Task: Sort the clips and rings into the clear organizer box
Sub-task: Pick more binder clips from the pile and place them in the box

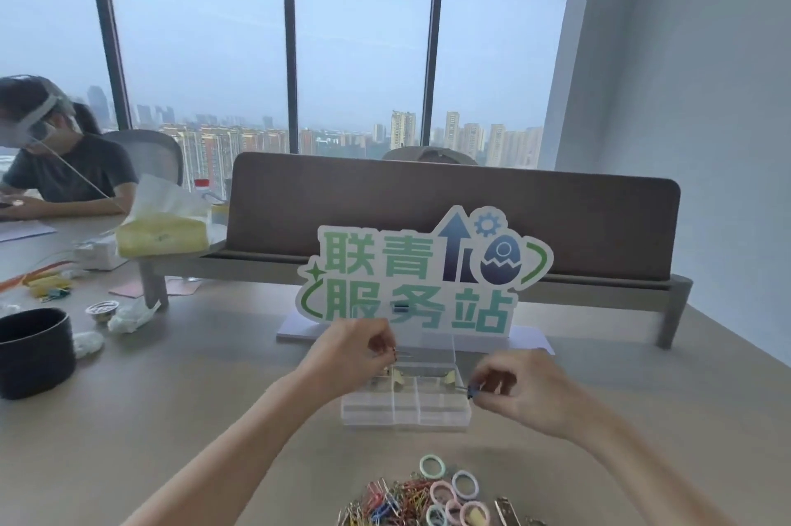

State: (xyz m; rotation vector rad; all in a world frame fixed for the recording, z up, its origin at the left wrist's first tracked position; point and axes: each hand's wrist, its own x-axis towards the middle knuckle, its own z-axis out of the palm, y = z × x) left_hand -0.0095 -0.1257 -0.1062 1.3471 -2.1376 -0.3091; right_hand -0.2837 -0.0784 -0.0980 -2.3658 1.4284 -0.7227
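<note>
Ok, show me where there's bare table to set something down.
Bare table lies between the black pot and the left hand, and right of the right hand. Crowded: near edge, with clips and rings, just behind the box.

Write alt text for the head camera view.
Over a clear organizer box on a tan table, the left hand pinches a small clip and the right hand pinches a dark binder clip. Colored paper clips and pastel rings lie nearer the camera.
</note>
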